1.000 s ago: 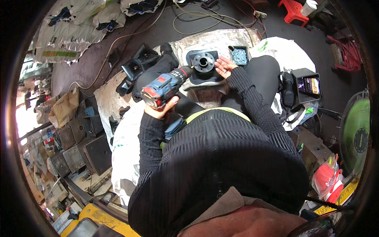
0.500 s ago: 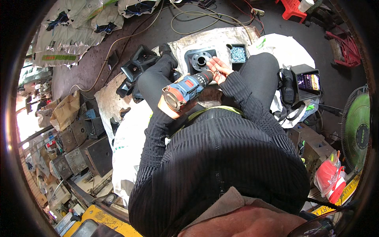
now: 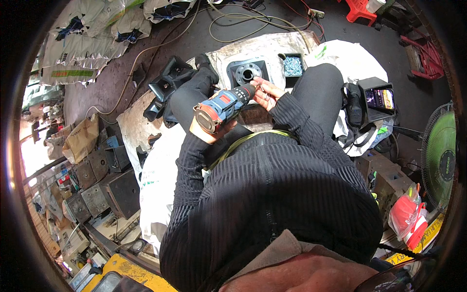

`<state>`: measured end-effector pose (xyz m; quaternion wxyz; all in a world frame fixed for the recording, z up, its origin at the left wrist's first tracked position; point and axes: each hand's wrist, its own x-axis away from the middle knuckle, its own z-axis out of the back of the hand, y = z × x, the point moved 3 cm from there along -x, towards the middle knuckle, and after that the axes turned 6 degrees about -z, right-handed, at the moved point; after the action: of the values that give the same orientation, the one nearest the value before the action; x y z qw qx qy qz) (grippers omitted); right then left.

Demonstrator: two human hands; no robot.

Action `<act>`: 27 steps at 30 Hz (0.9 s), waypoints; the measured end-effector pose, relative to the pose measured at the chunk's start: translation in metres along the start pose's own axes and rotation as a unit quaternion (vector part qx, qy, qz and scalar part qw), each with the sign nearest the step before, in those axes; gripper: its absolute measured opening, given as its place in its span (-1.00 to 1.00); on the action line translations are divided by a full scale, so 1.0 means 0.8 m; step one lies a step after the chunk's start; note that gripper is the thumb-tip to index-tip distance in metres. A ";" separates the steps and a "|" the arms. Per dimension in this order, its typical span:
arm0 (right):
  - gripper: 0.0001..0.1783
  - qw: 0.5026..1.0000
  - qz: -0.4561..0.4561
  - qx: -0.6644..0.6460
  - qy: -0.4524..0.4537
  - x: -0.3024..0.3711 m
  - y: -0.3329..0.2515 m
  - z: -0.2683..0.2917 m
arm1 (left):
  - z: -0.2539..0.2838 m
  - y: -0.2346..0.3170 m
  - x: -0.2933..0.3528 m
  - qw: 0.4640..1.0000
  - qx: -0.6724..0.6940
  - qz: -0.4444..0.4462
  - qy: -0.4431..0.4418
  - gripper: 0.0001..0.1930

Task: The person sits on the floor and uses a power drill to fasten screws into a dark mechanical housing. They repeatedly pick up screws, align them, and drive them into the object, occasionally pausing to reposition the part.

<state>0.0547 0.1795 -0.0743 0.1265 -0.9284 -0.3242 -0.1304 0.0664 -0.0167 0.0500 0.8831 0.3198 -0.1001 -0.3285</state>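
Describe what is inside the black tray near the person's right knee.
The black tray holds many small, bluish, shiny pieces, probably screws, though too small to tell for certain. They cover its bottom, so neither that nor any lower pieces can be seen.

A workshop, judging by the cordless drill (image 3: 223, 108) and trailing cables (image 3: 238, 15).

Flanged part (image 3: 239, 71) between knees (image 3: 321, 77), drill (image 3: 223, 108) in left hand (image 3: 206, 132) nearer torso (image 3: 265, 185), right hand (image 3: 267, 94) at drill tip; small fasteners (image 3: 293, 66) in tray (image 3: 294, 82) right of part (screen (image 3: 381, 100) in box (image 3: 367, 107) farther right)
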 end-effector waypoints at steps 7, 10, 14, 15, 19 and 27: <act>-0.57 0.995 -0.028 0.085 -0.032 0.003 0.001 0.014 | 0.006 0.019 -0.015 0.997 0.069 -0.026 0.030 -0.32; -0.73 1.000 0.008 0.017 0.018 0.004 0.000 0.023 | 0.000 0.023 -0.011 0.994 0.105 -0.001 0.043 -0.41; -0.80 0.997 0.028 -0.022 0.072 0.014 -0.006 0.020 | -0.007 0.027 -0.017 0.989 -0.099 -0.107 0.003 -0.43; -0.80 0.995 0.019 -0.011 0.095 0.015 -0.007 0.017 | -0.011 0.029 -0.018 0.989 -0.109 -0.101 -0.003 -0.41; -0.83 0.996 0.033 -0.006 0.084 0.008 -0.003 0.026 | -0.013 0.020 -0.006 0.997 0.039 -0.060 -0.014 -0.20; -0.82 0.995 0.021 -0.046 0.090 0.010 -0.003 0.035 | -0.008 0.028 -0.007 0.996 0.091 -0.001 0.001 -0.17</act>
<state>0.0638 0.1945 -0.0973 0.1155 -0.9242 -0.2856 -0.2256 0.0759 0.0029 0.0594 0.8503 0.3993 -0.1282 -0.3180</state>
